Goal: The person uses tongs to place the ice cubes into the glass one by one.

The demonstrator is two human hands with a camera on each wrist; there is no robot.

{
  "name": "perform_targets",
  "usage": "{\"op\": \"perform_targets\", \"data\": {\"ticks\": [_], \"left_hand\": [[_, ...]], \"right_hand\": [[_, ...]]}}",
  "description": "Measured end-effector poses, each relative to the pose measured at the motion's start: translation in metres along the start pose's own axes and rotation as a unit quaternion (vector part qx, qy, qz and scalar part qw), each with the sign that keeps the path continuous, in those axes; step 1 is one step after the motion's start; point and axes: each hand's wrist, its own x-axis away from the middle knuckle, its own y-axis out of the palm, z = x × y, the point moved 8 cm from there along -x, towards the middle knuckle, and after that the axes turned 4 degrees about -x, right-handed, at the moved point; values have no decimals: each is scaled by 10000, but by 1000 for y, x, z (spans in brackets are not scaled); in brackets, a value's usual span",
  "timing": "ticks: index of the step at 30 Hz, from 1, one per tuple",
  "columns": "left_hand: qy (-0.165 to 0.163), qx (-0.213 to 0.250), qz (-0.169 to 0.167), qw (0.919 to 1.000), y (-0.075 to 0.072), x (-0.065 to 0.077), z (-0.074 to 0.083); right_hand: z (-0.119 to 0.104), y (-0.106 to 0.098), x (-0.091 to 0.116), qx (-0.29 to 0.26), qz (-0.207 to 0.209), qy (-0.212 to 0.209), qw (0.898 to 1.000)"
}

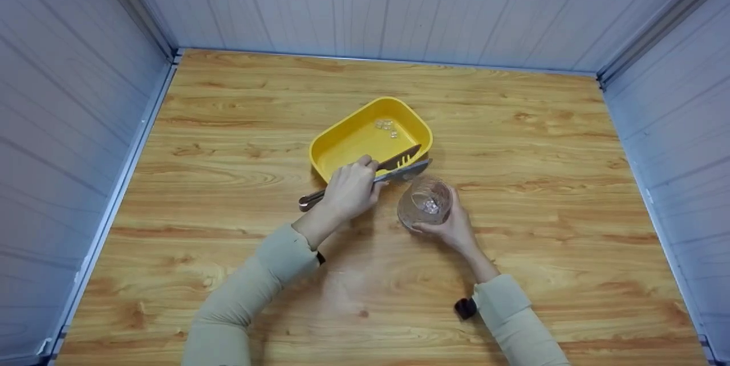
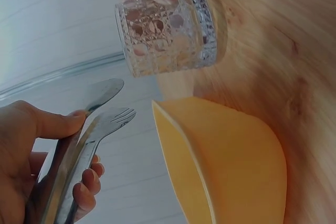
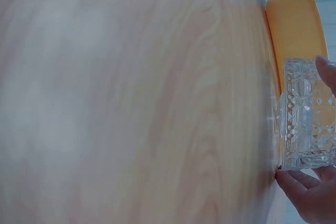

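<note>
A pair of metal serving tongs [image 1: 399,170] is gripped in my left hand [image 1: 351,188], above the near edge of the yellow container [image 1: 336,135]. One tong end [image 2: 116,121] is fork-shaped, the other a flat blade [image 2: 107,91]; the tips stand apart, and I see nothing between them. My right hand [image 1: 458,228] holds a clear patterned glass [image 1: 408,215] by its sides, thumb and fingers around it. Clear pieces [image 1: 432,206] show inside the glass. Several small clear cubes [image 1: 385,125] lie toward the far right of the container floor.
Container and glass are close together on the wood-grain table [image 1: 245,143]. Pale panel walls [image 1: 365,7] border the table at the back and both sides. A small black object [image 1: 465,308] sits at the right wrist.
</note>
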Motion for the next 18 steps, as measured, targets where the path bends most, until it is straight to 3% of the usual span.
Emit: {"op": "perform_targets", "data": {"ticks": [5, 13, 18], "left_hand": [[-270, 27, -172, 9995, 3, -6, -13], [-595, -76, -36, 9982, 6, -17, -30], [-818, -142, -169, 9964, 12, -25, -38]], "right_hand": [[-24, -1, 4, -78, -5, -118, 9999], [12, 2, -1, 136, -70, 175, 9997], [15, 2, -1, 16, -32, 116, 9999]]}}
